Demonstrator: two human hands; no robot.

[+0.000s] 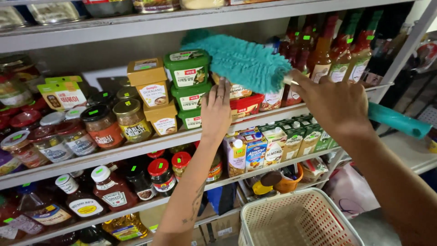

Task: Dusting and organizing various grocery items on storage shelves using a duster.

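Teal duster [241, 61] lies across the green tubs [189, 82], long axis running right-down to its handle; right hand [334, 105] is clenched on that handle, left hand [217, 109] rests flat, fingers released, just below the duster.

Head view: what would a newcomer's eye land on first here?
The fluffy teal duster, held by the right hand, sweeps over the tubs on the middle shelf. The left hand rests against the stacked green tubs beside it. Below right stands a cream plastic basket.
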